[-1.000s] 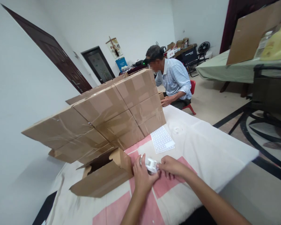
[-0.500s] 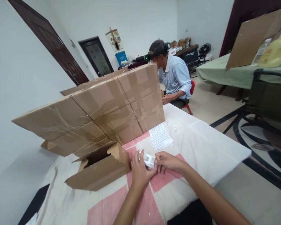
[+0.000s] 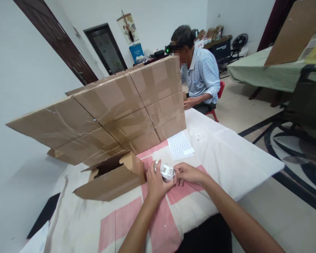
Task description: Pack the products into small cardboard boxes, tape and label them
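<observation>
A small white object [image 3: 166, 172] sits between both my hands just above the table. My left hand [image 3: 155, 182] is wrapped round its left end, thumb on top. My right hand [image 3: 187, 174] pinches its right end with curled fingers. Directly left of my hands lies an open cardboard box [image 3: 113, 179] on its side, flaps spread. A white sheet of small labels [image 3: 180, 146] lies flat beyond my hands. The table carries a white and pink cloth [image 3: 173, 211].
Taped cardboard boxes [image 3: 126, 105] are stacked in a wall behind the open box. A roll of clear tape [image 3: 198, 136] rests on the cloth. Another person in a blue shirt [image 3: 201, 75] sits at the far end. A green-covered table [image 3: 265, 73] stands at the right.
The view has tilted and shifted a little. My hands stay closed on the white object, turning it slightly. The seated person stays put.
</observation>
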Tool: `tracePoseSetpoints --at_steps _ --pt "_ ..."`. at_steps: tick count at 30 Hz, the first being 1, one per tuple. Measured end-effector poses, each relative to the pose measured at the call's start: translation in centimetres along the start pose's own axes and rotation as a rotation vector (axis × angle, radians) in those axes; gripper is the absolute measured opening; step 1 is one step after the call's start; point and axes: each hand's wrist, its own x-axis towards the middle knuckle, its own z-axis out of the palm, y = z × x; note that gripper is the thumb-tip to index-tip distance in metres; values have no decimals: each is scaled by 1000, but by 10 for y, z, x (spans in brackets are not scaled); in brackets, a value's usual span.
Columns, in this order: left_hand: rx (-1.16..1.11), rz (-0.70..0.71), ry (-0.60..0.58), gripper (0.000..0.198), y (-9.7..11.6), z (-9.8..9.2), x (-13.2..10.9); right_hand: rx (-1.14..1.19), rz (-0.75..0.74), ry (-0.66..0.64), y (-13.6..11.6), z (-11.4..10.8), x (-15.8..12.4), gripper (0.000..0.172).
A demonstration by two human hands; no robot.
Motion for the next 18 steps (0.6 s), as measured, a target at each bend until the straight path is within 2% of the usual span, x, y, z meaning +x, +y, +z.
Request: tracePoseSetpoints --at_steps 1,3,5,7,9,12,18 --pt "-13 -3 11 94 0 -1 -1 -7 -39 19 -2 0 -2 27" --pt "-50 37 57 88 2 -6 -3 -69 -212 151 -6 2 -6 25" --pt "-137 117 128 72 5 -15 -3 -187 -429 345 -10 5 -10 24" --pt "-277 160 181 54 10 -27 2 -299 -554 466 -11 7 -12 24" --pt "-409 114 163 43 16 -40 13 -366 -587 475 -11 10 -13 23" --pt "-448 44 39 32 20 -55 33 -398 -593 417 -10 14 -12 20" --pt "-334 141 -59 39 17 -68 56 -348 -604 386 -12 11 -11 20"
